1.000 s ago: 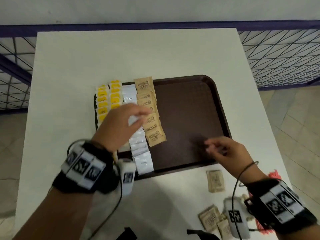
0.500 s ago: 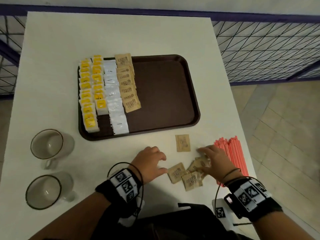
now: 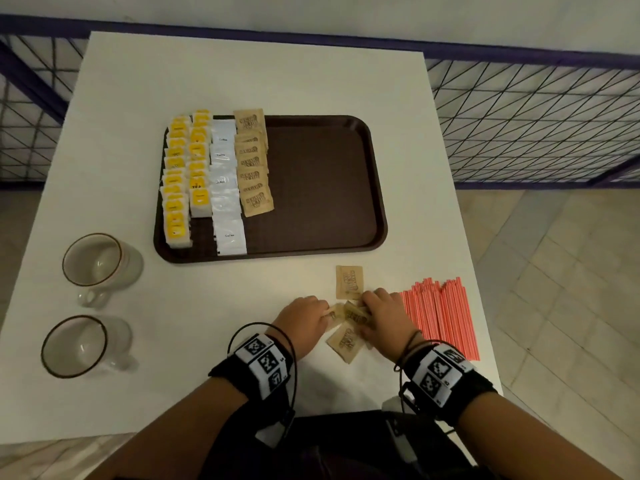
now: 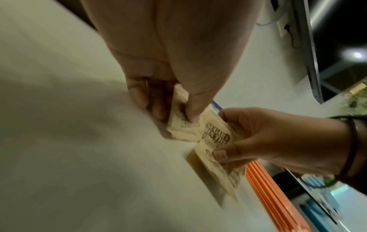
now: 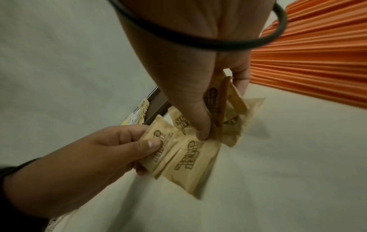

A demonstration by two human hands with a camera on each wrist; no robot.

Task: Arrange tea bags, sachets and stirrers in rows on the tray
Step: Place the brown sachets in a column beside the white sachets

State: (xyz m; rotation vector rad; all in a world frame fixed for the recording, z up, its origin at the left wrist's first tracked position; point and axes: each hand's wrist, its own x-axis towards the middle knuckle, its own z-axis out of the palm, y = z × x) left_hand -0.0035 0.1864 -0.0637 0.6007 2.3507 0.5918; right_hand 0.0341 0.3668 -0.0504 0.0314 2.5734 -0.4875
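Left hand (image 3: 304, 320) and right hand (image 3: 381, 315) each pinching brown sugar sachets (image 3: 346, 341) near table's front edge, beside orange stirrers (image 3: 440, 317), tray (image 3: 322, 188) beyond.

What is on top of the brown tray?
On the tray lie four rows: two of yellow tea bags, one of white coffee sachets, one of brown sugar sachets. They overlap, so lower ones are partly hidden. No stirrers there yet.
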